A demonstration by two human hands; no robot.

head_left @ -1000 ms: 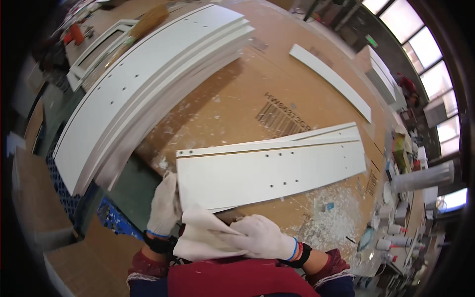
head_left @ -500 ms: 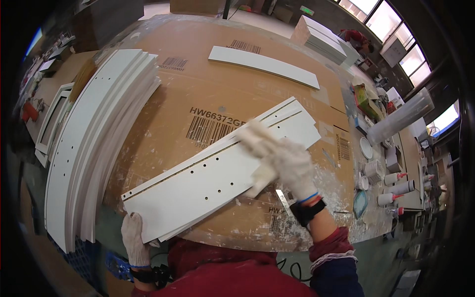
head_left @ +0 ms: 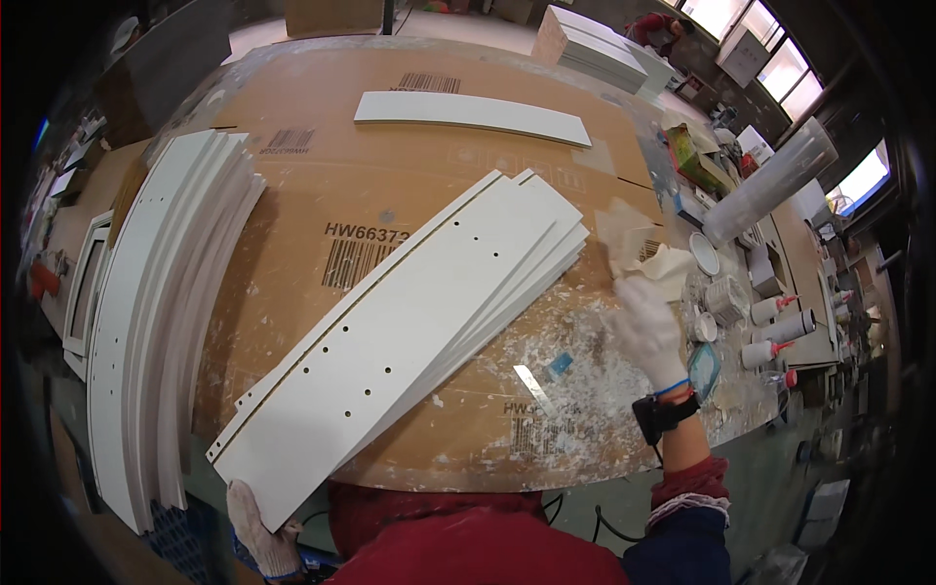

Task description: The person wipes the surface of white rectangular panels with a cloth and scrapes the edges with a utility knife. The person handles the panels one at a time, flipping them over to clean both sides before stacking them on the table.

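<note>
A small fanned pile of white boards point(head_left: 409, 322) lies slantwise on the cardboard-covered table; the top one has drilled holes and a narrow groove along its far edge. My gloved left hand point(head_left: 258, 531) grips the near-left end of the top board, thumb on its face, the other fingers mostly hidden underneath. Right of the boards, my gloved right hand point(head_left: 648, 327) is lifted over the table, fingers blurred, with a pale cloth point(head_left: 671, 273) in it. Below lie a flat metal blade point(head_left: 533, 389) and a small blue piece point(head_left: 561, 365).
A tall stack of white boards point(head_left: 161, 322) stands at the left. One white strip point(head_left: 473, 118) lies across the far side. Tubs point(head_left: 724, 300), glue bottles point(head_left: 766, 354) and a clear plastic-wrapped roll point(head_left: 770, 180) crowd the right edge. A person point(head_left: 661, 34) bends at the back right.
My right hand has moved off the board to the right with the cloth. The top board has shifted and turned steeper, its near end toward me. My view has also shifted.
</note>
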